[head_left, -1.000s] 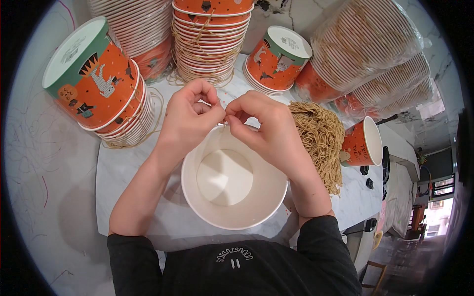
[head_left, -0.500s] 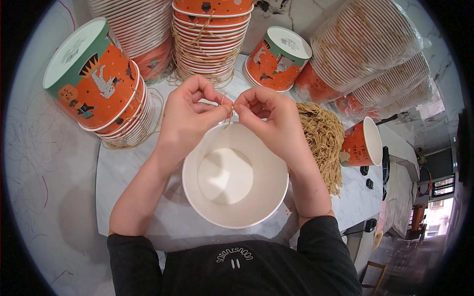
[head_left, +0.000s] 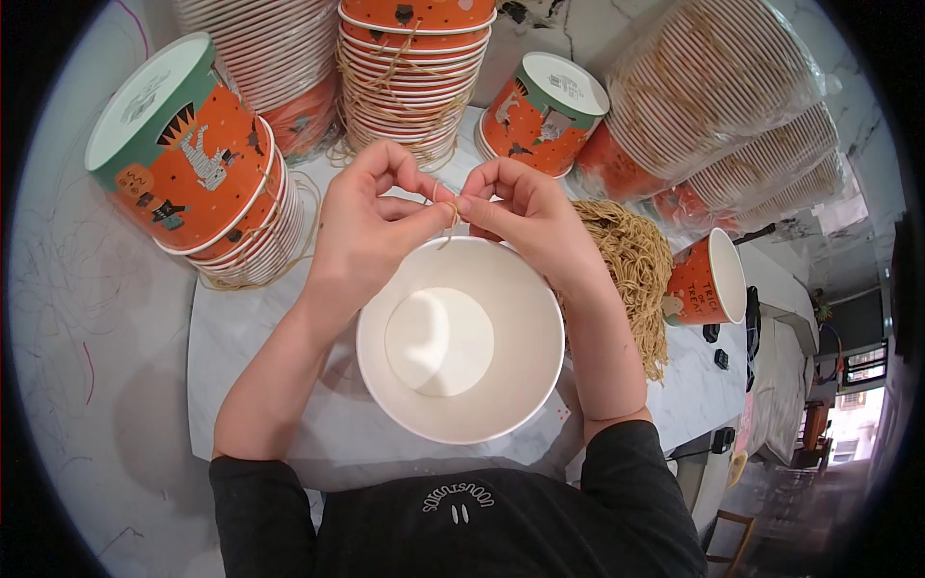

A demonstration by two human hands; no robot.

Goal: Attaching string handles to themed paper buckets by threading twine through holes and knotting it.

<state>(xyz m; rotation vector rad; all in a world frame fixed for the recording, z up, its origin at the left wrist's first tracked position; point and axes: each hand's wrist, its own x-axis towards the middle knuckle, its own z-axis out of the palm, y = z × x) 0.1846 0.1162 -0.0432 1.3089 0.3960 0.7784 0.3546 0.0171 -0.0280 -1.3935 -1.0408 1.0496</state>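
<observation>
The right hand (head_left: 530, 212) is edging upward — it and the left hand (head_left: 369, 210) are holding twine (head_left: 451, 223) in closed pinches, seemingly steadying it near the white bucket (head_left: 525, 337).

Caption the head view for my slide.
Left hand and right hand meet at a tan cord near a white-lined bucket.

Smooth paper bucket (head_left: 527, 352), rough twine bundle (head_left: 631, 277), glossy plastic wrap (head_left: 713, 96)

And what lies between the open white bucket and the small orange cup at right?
Head view: the right forearm and tan cord bundle lie between bucket and cup.
</observation>
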